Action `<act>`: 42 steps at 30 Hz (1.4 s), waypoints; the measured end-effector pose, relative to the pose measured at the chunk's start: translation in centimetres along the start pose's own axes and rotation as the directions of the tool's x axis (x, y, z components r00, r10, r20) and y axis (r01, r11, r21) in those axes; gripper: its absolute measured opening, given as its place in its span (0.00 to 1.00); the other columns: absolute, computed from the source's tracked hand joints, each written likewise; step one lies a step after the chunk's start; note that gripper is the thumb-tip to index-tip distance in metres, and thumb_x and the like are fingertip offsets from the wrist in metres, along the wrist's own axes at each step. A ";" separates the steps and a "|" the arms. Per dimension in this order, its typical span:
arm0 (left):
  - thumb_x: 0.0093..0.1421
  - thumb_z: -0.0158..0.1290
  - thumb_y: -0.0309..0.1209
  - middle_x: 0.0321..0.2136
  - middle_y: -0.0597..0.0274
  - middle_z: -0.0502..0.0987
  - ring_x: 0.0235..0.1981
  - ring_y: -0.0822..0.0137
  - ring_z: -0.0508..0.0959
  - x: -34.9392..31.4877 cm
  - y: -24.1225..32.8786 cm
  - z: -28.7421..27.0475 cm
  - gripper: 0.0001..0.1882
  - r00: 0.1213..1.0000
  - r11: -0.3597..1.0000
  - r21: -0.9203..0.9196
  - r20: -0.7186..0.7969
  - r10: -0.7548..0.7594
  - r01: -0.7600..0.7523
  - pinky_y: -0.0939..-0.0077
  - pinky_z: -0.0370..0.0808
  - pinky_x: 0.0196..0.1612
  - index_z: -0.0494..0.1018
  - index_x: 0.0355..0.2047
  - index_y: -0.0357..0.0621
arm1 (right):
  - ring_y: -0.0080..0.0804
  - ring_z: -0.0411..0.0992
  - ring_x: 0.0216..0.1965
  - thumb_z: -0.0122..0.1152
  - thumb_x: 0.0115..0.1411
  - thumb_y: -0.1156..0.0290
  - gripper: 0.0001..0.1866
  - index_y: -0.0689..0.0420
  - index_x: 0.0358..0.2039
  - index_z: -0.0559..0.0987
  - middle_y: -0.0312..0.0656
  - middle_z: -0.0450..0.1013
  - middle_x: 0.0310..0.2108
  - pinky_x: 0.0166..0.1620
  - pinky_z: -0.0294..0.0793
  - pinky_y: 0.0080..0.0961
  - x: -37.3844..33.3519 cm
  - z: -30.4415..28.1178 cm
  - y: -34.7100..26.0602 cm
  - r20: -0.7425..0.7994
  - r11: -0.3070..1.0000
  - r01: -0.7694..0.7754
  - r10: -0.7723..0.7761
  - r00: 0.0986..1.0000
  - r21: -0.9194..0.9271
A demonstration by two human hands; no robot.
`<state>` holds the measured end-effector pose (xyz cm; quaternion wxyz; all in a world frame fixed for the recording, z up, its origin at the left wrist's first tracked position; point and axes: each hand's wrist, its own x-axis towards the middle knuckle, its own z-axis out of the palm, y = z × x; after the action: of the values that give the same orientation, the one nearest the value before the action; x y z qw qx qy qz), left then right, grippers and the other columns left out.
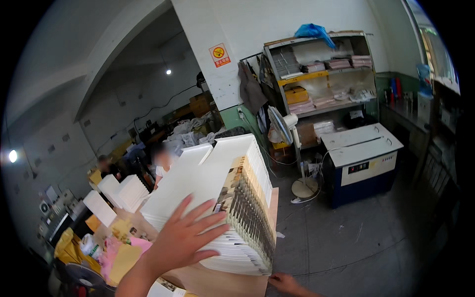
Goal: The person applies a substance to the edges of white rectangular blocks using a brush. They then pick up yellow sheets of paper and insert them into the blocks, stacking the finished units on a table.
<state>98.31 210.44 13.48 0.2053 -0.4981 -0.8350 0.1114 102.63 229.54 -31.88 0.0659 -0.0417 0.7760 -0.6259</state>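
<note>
My left hand (184,238) is open, its fingers spread across the near side of a tall stack of booklets (247,218). The booklets have white pages and a patterned strip in tan, brown and green along one edge. My right hand (286,284) shows low in the view beside the stack's bottom right corner. Its fingers look bent together at the edge of the brown board (222,282) under the stack; what they hold, if anything, is hidden. More white stacks (129,193) stand farther left.
Yellow and pink papers (126,260) and a bin (81,274) lie to the left. A standing fan (303,185), a white-topped machine (361,143) and a metal shelf (324,72) are to the right. Two people (162,163) are behind the stacks.
</note>
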 end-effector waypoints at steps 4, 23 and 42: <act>0.49 0.61 0.49 0.51 0.66 0.76 0.62 0.60 0.67 5.3 -0.3 2.2 0.27 0.859 0.895 0.277 0.476 0.189 -0.351 0.46 0.46 0.71 0.78 0.48 0.51 | 0.39 0.78 0.40 0.58 0.62 0.60 0.17 0.61 0.42 0.81 0.51 0.79 0.36 0.44 0.75 0.35 0.2 -2.0 -1.5 0.036 0.998 0.056 -0.056 0.998 -0.002; 0.56 0.58 0.46 0.51 0.77 0.77 0.60 0.72 0.70 6.9 -4.9 1.7 0.19 0.890 0.963 0.130 0.427 0.159 -0.235 0.52 0.51 0.70 0.80 0.48 0.62 | 0.43 0.75 0.48 0.54 0.66 0.46 0.39 0.63 0.64 0.55 0.58 0.68 0.52 0.48 0.78 0.37 19.3 -15.3 -29.6 0.167 0.529 -0.039 -0.196 0.966 0.847; 0.43 0.69 0.41 0.63 0.44 0.59 0.64 0.42 0.60 -1.8 9.9 17.7 0.48 -0.084 0.370 -0.484 -0.688 -0.721 0.793 0.37 0.56 0.65 0.59 0.63 0.45 | 0.51 0.68 0.57 0.50 0.55 0.26 0.52 0.58 0.65 0.59 0.54 0.60 0.59 0.48 0.77 0.54 25.5 -13.7 -35.9 0.338 0.913 -0.045 -0.104 0.936 0.406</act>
<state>98.83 213.91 -6.64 0.6190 0.0856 -0.7409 -0.2461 74.73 231.42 4.74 0.2013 -0.1502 0.6033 -0.7570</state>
